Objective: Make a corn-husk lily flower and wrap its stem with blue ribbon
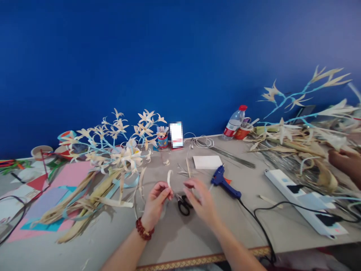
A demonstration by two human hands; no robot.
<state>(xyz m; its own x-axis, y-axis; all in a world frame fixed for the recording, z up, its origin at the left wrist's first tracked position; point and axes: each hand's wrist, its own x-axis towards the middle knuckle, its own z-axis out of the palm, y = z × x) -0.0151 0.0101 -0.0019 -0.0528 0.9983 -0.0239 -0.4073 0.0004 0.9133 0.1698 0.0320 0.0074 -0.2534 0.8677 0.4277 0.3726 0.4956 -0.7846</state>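
Observation:
My left hand (157,201), with a red bead bracelet at the wrist, pinches a short curved cream strip (169,178) that looks like dried husk. Its tip stands up above the fingers. To the right, my right hand (200,199) hovers with thumb and fingers apart and nothing visible in it. Black-handled scissors (184,207) lie on the table between the hands, partly covered by my right hand. Just beyond the right hand is a blue glue gun (225,181) on its side. A white rectangular block (207,162) lies behind it.
Husk flowers on blue stems (113,131) and husk bundles (93,203) fill the left. Along the right are a power strip (301,199) with cords, a leaning bottle (235,122), more husks and another person's hand (344,163). A bright phone (176,134) stands against the wall.

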